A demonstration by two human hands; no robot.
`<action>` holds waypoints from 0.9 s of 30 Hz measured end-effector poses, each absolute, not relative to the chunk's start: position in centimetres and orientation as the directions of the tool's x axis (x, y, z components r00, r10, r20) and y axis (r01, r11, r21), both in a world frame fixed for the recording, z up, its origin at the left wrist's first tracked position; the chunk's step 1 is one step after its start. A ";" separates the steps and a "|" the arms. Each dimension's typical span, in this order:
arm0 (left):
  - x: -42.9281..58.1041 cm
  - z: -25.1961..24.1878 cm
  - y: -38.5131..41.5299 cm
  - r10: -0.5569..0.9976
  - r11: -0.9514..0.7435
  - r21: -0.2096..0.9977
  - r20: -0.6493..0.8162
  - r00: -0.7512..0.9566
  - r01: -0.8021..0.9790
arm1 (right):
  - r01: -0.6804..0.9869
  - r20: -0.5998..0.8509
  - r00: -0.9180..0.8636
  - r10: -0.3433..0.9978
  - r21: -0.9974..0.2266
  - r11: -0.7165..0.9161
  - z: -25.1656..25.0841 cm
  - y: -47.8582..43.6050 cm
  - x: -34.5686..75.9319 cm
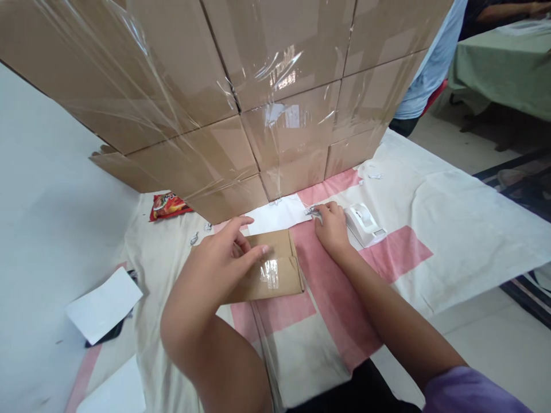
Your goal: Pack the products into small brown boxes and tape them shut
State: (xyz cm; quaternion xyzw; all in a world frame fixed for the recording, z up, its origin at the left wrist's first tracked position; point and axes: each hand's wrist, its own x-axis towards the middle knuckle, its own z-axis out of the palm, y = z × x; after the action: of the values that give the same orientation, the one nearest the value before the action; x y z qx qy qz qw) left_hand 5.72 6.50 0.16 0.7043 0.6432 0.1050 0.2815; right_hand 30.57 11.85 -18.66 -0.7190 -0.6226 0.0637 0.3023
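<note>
A small brown cardboard box [279,278] with clear tape across its side lies in front of me. My left hand [226,255] is closed over its left part, thumb along the top and index finger stretched out; the other fingers are partly hidden. Farther right, my right hand [331,226] pinches a small shiny silvery piece [310,211] at the right end of a white paper sheet [282,215]. Just right of that hand stands a white tape dispenser [365,225].
Stacked cardboard boxes [293,132] under clear film wall off the back. A red packet [167,206] and small shiny bits [194,238] lie at left. White paper [105,304] covers a dark object near the wall. A person in a light blue shirt [430,69] is behind the stack.
</note>
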 end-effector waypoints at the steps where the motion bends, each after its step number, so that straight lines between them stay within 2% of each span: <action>1: 5.8 0.2 6.5 0.965 -0.012 0.532 -0.214 0.149 0.847 | 0.872 0.287 0.216 0.933 -0.487 -0.052 -18.7 11.9 30.6; 5: 5.8 0.3 6.3 0.964 -0.007 0.529 -0.221 0.146 0.849 | 0.875 0.285 0.243 0.927 -0.476 -0.083 -18.4 12.1 30.6; 11: 5.7 0.2 6.3 0.964 -0.039 0.529 -0.203 0.171 0.848 | 0.785 0.312 0.273 0.910 -0.619 -0.023 -17.4 12.0 31.3; 17: 6.4 -0.3 6.6 0.956 -0.065 0.539 -0.208 0.207 0.840 | 0.703 0.175 0.290 0.941 -0.706 -0.085 -16.7 12.0 31.5; 20: 7.1 -0.2 6.5 0.958 -0.067 0.519 -0.204 0.200 0.852 | 0.670 0.159 0.268 0.950 -0.739 -0.066 -16.6 11.9 31.2; 23: 8.2 0.2 6.3 0.964 -0.116 0.485 -0.155 0.216 0.867 | 0.656 0.214 0.236 0.948 -0.755 0.007 -16.5 11.4 30.9; 27: 10.3 0.0 6.2 0.954 -0.272 0.449 0.008 0.300 0.851 | 0.601 0.380 0.145 0.913 -0.767 0.224 -15.9 10.3 30.3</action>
State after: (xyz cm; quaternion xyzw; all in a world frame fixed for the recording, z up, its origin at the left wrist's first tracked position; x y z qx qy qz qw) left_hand 10.29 6.22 0.03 0.7851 0.5748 0.1396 0.1836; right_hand 30.29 10.27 -15.92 -0.5995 -0.6316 0.1692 0.4616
